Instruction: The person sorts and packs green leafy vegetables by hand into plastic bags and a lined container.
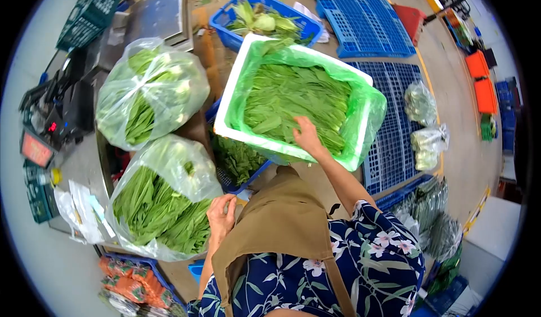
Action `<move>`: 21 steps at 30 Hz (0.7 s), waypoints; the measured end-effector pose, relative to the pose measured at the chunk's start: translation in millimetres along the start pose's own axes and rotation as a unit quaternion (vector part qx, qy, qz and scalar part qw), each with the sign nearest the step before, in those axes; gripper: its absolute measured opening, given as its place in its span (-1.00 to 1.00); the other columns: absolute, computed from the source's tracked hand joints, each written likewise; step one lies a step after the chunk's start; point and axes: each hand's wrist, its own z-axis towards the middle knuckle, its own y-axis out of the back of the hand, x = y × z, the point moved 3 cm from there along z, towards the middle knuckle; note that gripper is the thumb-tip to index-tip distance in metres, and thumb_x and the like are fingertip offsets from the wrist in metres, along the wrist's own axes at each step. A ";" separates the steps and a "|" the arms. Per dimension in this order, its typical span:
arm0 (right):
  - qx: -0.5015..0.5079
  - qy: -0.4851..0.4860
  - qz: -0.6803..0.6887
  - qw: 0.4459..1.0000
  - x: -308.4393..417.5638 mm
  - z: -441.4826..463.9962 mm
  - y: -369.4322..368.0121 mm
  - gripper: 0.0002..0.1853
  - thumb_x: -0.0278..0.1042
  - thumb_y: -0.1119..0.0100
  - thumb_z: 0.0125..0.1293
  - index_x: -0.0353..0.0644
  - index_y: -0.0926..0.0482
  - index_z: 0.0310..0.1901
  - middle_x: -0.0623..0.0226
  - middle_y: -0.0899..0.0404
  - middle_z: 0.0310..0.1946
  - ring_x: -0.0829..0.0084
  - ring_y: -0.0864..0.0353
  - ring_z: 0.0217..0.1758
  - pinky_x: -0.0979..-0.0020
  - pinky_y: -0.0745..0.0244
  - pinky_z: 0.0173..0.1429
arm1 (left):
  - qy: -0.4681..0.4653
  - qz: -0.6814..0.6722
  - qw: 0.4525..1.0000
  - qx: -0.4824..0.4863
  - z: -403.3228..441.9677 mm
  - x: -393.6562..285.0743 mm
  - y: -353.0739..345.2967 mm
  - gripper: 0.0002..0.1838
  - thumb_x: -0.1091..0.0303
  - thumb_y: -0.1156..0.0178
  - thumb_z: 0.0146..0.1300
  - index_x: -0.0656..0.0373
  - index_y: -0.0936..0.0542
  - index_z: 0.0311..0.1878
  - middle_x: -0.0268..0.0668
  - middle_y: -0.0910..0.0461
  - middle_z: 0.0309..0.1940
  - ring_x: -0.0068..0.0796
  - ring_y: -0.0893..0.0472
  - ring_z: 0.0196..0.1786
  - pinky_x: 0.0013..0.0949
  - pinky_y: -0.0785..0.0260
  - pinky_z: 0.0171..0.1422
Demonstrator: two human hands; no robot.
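Note:
A white foam box (pixel 230 111) lined with a green plastic bag (pixel 369 105) stands in front of me, filled with flat leafy greens (pixel 296 97). My right hand (pixel 308 136) reaches over the near rim, its fingers stretched out and resting on these leaves. Beside the lower clear plastic bag (pixel 189 148), my left hand (pixel 222 214) is held with its fingers curled together at the bag's edge. Whether it grips anything there is hard to see. Long-leaved greens (pixel 163 210) spill toward the open mouth of that bag.
A tied bag of greens (pixel 152 94) sits on the left. Below the foam box is a blue crate of leaves (pixel 236 162); another blue crate (pixel 225 32) stands behind. Blue pallets (pixel 366 18) and bagged vegetables (pixel 420 102) lie to the right. A scale display (pixel 52 127) is at far left.

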 end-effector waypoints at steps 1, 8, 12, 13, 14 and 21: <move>-0.013 -0.041 -0.041 0.998 -40.0 -1.1 2.8 -0.63 -0.49 -0.20 0.12 -0.38 -0.50 0.00 -0.07 -0.52 -0.04 -0.06 -0.52 0.00 0.14 -0.46 0.06 | 0.006 -0.013 1.000 0.019 9.3 -6.9 -7.6 -0.93 0.51 -0.28 0.12 0.24 -0.63 -0.30 -0.15 -0.64 -0.36 -0.17 -0.61 -0.23 -0.25 -0.44 -0.10; 0.168 -0.277 -0.095 0.941 -253.2 -52.0 29.4 -0.03 -0.20 -0.47 -0.08 -0.35 -0.13 0.33 -0.28 -0.30 0.17 -0.15 -0.33 0.22 0.10 -0.32 0.28 | 0.021 0.014 0.994 0.104 70.4 -36.7 -59.7 -0.93 0.51 -0.25 0.16 0.28 -0.62 -0.29 -0.14 -0.64 -0.35 -0.15 -0.60 -0.24 -0.25 -0.43 -0.12; 0.293 -0.224 -0.159 0.916 -244.3 -73.4 34.7 0.21 -0.09 -0.56 -0.20 -0.30 0.03 0.42 -0.26 -0.30 0.18 -0.16 -0.29 0.26 0.06 -0.30 0.29 | 0.038 -0.010 0.991 0.126 96.1 -45.7 -93.0 -0.91 0.47 -0.24 0.19 0.28 -0.62 -0.27 -0.13 -0.63 -0.35 -0.16 -0.60 -0.26 -0.26 -0.43 -0.14; 0.305 -0.233 -0.192 0.903 -226.6 -66.4 40.9 0.16 -0.12 -0.56 -0.19 -0.29 -0.01 0.39 -0.24 -0.32 0.16 -0.17 -0.29 0.25 0.02 -0.31 0.26 | 0.039 -0.013 0.989 0.139 103.4 -52.3 -100.7 -0.90 0.46 -0.23 0.19 0.28 -0.62 -0.26 -0.13 -0.63 -0.36 -0.17 -0.60 -0.28 -0.28 -0.43 -0.15; 0.323 -0.227 -0.218 0.893 -234.6 -67.5 38.6 0.12 -0.16 -0.54 -0.17 -0.29 -0.03 0.38 -0.23 -0.33 0.15 -0.17 -0.30 0.24 0.02 -0.32 0.25 | 0.035 -0.013 0.988 0.149 107.8 -55.6 -110.9 -0.88 0.45 -0.24 0.19 0.28 -0.62 -0.24 -0.14 -0.63 -0.36 -0.21 -0.60 -0.30 -0.31 -0.43 -0.16; 0.347 -0.206 -0.221 0.888 -253.1 -55.5 27.3 -0.22 -0.39 -0.38 -0.18 -0.32 -0.26 0.15 -0.11 -0.46 -0.06 -0.12 -0.43 0.05 0.02 -0.34 0.13 | 0.008 -0.030 0.982 0.188 138.0 -77.4 -157.7 -0.84 0.41 -0.23 0.19 0.25 -0.63 -0.19 -0.13 -0.61 -0.39 -0.21 -0.61 -0.31 -0.31 -0.44 -0.17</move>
